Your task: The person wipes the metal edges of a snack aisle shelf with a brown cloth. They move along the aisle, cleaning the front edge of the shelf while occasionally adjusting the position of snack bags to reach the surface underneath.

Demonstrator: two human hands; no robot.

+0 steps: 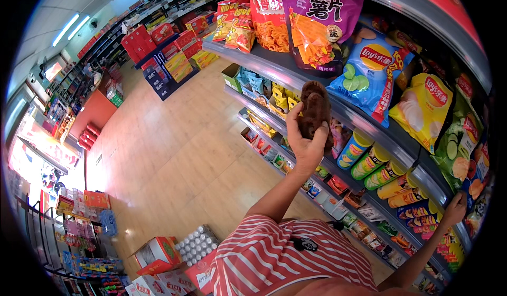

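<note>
My left hand (308,145) is raised in front of the snack shelf, its fingers and thumb closed around a bunched dark brown cloth (315,112). The cloth is just before the front edge of the upper shelf (368,133). Over at the far right, my right hand (455,209) is at that shelf's front edge, close to a blue chip bag (477,181); whether it grips anything is unclear. Nearest the cloth on the shelf are a blue Lay's bag (370,70) and a large purple snack bag (317,23). A yellow Lay's bag (424,110) stands farther right.
Lay's canisters (374,161) line the shelf below. Cartons (156,254) and a pack of cans (197,244) are on the floor near my body. A blue display stand (162,82) rises from the wood-look floor (170,149). A rack of hanging goods (79,236) is at lower left.
</note>
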